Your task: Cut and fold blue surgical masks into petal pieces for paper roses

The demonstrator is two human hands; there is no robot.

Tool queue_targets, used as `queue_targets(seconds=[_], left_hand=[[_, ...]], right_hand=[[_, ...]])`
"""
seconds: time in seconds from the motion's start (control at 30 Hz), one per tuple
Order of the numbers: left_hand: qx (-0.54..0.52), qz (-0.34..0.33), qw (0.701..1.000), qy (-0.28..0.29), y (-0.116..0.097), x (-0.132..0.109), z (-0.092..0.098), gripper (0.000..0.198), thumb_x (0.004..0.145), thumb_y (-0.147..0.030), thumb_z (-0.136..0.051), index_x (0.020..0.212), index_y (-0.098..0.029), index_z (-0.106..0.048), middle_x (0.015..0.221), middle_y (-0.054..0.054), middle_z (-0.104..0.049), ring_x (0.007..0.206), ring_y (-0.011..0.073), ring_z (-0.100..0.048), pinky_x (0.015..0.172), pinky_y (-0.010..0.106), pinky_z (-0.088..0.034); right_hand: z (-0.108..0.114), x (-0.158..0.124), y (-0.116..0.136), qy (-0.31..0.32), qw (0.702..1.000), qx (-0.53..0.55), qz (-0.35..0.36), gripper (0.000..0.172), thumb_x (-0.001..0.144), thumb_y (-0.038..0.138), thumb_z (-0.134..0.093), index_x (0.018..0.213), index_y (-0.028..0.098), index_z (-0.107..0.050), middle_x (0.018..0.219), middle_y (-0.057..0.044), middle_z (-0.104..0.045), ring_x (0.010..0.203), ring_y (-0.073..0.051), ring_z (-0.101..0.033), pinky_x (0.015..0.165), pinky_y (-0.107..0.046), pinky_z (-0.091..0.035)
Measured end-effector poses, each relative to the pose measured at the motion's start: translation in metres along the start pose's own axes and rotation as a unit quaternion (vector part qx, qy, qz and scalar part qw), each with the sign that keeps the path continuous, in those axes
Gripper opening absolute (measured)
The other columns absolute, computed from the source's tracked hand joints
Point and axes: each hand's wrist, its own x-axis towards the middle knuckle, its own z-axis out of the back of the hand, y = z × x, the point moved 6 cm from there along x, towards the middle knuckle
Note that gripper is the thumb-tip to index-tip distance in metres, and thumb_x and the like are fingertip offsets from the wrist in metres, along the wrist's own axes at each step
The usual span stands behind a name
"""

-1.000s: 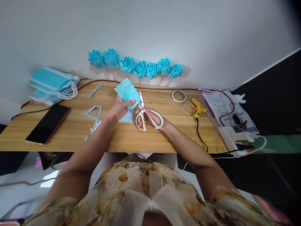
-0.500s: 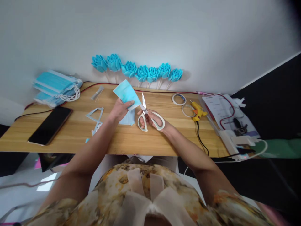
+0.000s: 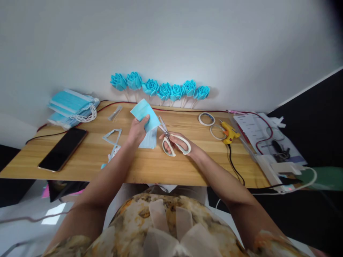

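- Left hand (image 3: pixel 138 130): grip pinched on light blue rectangular fabric sheet (image 3: pixel 144 111), held tilted above the wooden surface (image 3: pixel 150 162).
- Right hand (image 3: pixel 179 141): grip closed through the loops of white-handled metal scissors (image 3: pixel 171 140); blades point up-left, at the sheet's lower right edge.
- Second pale blue fabric piece (image 3: pixel 150 140) lies flat on the surface, just below the left hand.
- Row of blue fabric roses (image 3: pixel 160 90) leans on the wall.
- Stack of blue face masks (image 3: pixel 71 107) and black phone (image 3: pixel 63 149) far left; yellow glue gun (image 3: pixel 229 131) right.
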Motion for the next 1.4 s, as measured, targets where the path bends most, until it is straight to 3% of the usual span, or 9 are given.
queue_targets(seconds=[0.13,0.33,0.47,0.6,0.7,0.77,0.97,1.13,1.4], left_hand=[[-0.027,-0.071,0.996,-0.049,-0.010,0.009,0.013,0.037,0.060,-0.027,-0.094,0.079,-0.020,-0.063,0.073,-0.005,-0.070,0.066,0.0110,-0.063,0.074,0.025,-0.056],[0.018,-0.078,0.996,-0.033,-0.010,0.002,0.007,0.040,0.058,-0.035,-0.095,0.079,-0.017,-0.066,0.073,-0.004,-0.068,0.067,0.0104,-0.061,0.072,0.024,-0.052],[0.071,-0.059,0.996,0.009,-0.005,-0.010,-0.006,0.044,0.056,-0.041,-0.095,0.081,-0.016,-0.070,0.080,0.000,-0.072,0.072,0.0145,-0.065,0.074,0.027,-0.053],[0.128,-0.035,0.990,0.055,-0.002,-0.021,-0.017,0.049,0.054,-0.043,-0.096,0.088,-0.016,-0.074,0.086,0.004,-0.076,0.077,0.0188,-0.069,0.075,0.030,-0.055],[0.165,-0.047,0.981,0.093,-0.003,-0.028,-0.025,0.045,0.058,-0.039,-0.095,0.091,-0.017,-0.075,0.089,0.004,-0.078,0.078,0.0193,-0.069,0.075,0.030,-0.055],[0.193,-0.059,0.972,0.117,-0.003,-0.032,-0.029,0.041,0.060,-0.034,-0.093,0.093,-0.017,-0.076,0.089,0.004,-0.078,0.079,0.0195,-0.069,0.076,0.029,-0.055],[0.205,-0.100,0.966,0.123,-0.008,-0.034,-0.034,0.045,0.059,-0.021,-0.092,0.101,-0.020,-0.074,0.094,0.003,-0.077,0.085,0.0195,-0.069,0.079,0.029,-0.054],[0.254,-0.048,0.954,0.152,0.000,-0.034,-0.038,0.032,0.066,-0.038,-0.092,0.060,-0.018,-0.068,0.057,0.002,-0.065,0.055,0.0156,-0.057,0.060,0.028,-0.046],[0.353,-0.027,0.918,0.178,0.005,-0.043,-0.044,0.044,0.066,-0.054,-0.087,0.057,-0.018,-0.063,0.055,0.002,-0.065,0.051,0.0127,-0.056,0.055,0.026,-0.044]], right_hand=[[0.018,-0.004,0.017,-0.047,0.977,-0.207,-0.014,0.057,0.079,0.057,-0.080,0.119,0.016,-0.070,0.084,-0.003,-0.071,0.069,-0.016,-0.066,0.061,-0.028,-0.052],[0.073,-0.018,0.056,-0.228,0.731,-0.642,-0.041,0.054,0.085,0.021,-0.074,0.138,0.014,-0.065,0.126,-0.018,-0.075,0.117,-0.033,-0.069,0.100,-0.043,-0.051],[0.084,-0.030,0.061,-0.235,0.671,-0.697,-0.091,0.050,0.092,0.027,-0.067,0.140,0.010,-0.065,0.122,-0.025,-0.075,0.111,-0.038,-0.071,0.096,-0.047,-0.053],[0.067,-0.023,0.080,-0.290,0.757,-0.585,0.031,0.048,0.097,0.045,-0.063,0.135,0.016,-0.068,0.123,-0.019,-0.076,0.112,-0.035,-0.071,0.100,-0.049,-0.051],[0.038,0.005,0.084,-0.172,0.893,-0.399,0.115,0.046,0.095,0.057,-0.063,0.121,0.020,-0.071,0.109,-0.009,-0.078,0.102,-0.025,-0.070,0.091,-0.038,-0.054],[0.022,0.025,0.086,-0.130,0.927,-0.325,0.137,0.046,0.091,0.062,-0.065,0.104,0.018,-0.072,0.093,-0.004,-0.073,0.090,-0.020,-0.066,0.079,-0.030,-0.052],[0.016,0.048,0.101,-0.278,0.876,-0.321,0.228,0.040,0.085,0.055,-0.070,0.073,0.018,-0.062,0.069,0.003,-0.052,0.068,-0.011,-0.045,0.061,-0.025,-0.035],[0.017,0.035,0.122,-0.374,0.811,-0.338,0.296,0.043,0.094,0.059,-0.059,0.081,0.019,-0.066,0.066,0.003,-0.049,0.065,-0.012,-0.042,0.061,-0.026,-0.034],[0.017,0.023,0.127,-0.382,0.762,-0.368,0.370,0.059,0.096,0.073,-0.049,0.078,0.019,-0.063,0.066,0.003,-0.052,0.062,-0.012,-0.044,0.062,-0.027,-0.037]])
